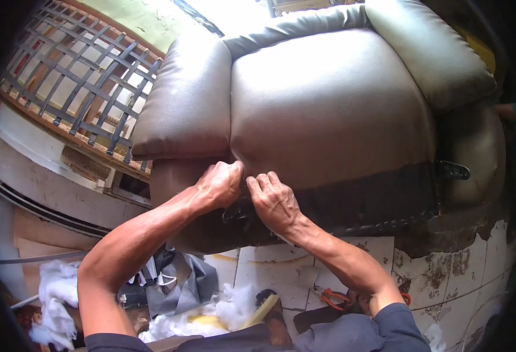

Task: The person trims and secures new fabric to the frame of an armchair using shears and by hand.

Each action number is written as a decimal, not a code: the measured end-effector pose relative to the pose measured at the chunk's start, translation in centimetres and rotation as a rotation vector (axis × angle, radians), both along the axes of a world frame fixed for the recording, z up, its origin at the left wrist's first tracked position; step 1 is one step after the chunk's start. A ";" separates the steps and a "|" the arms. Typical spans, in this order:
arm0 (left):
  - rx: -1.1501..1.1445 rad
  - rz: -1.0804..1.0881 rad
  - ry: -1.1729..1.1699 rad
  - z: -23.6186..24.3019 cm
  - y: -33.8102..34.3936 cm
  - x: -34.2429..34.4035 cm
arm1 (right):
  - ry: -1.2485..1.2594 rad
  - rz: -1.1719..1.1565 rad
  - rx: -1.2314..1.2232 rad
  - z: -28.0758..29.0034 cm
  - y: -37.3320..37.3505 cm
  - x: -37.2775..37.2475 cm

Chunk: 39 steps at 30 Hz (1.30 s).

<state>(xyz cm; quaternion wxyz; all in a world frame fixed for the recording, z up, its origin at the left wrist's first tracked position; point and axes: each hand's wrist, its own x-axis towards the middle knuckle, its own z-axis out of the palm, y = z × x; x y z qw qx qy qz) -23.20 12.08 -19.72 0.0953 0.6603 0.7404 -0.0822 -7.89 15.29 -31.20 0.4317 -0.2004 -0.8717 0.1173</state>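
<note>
A large brown leather-like armchair (pixel 328 111) fills the space in front of me, with a padded left armrest (pixel 190 102) and a padded right armrest (pixel 428 53). At the seat's lower left corner, beside the seam next to the left armrest, my left hand (pixel 224 182) is closed with its fingers curled. Just to its right, my right hand (pixel 271 199) is closed in a pinch against the seat's front. What either hand grips is hidden behind the fingers. Below them runs a dark front strip (pixel 363 196), with a black metal bracket (pixel 454 170) at its right end.
On the tiled floor (pixel 445 276) lie orange-handled pliers (pixel 333 299), tufts of white stuffing (pixel 231 308) and grey fabric (pixel 184 284). More stuffing (pixel 58 293) is at the lower left. A wooden frame with woven dark webbing (pixel 88 76) leans at the left.
</note>
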 end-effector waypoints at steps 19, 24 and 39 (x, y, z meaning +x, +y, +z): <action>-0.221 -0.320 0.316 -0.9 1.5 0.2 | 0.050 0.106 -0.121 -1.6 -0.5 0.1; -0.276 -0.328 0.369 -1.3 1.9 0.2 | -0.033 -0.021 -0.093 -2.5 -2.0 2.3; -0.336 -0.415 0.582 -2.0 1.5 0.7 | -0.365 0.162 -0.168 -5.9 -8.4 6.0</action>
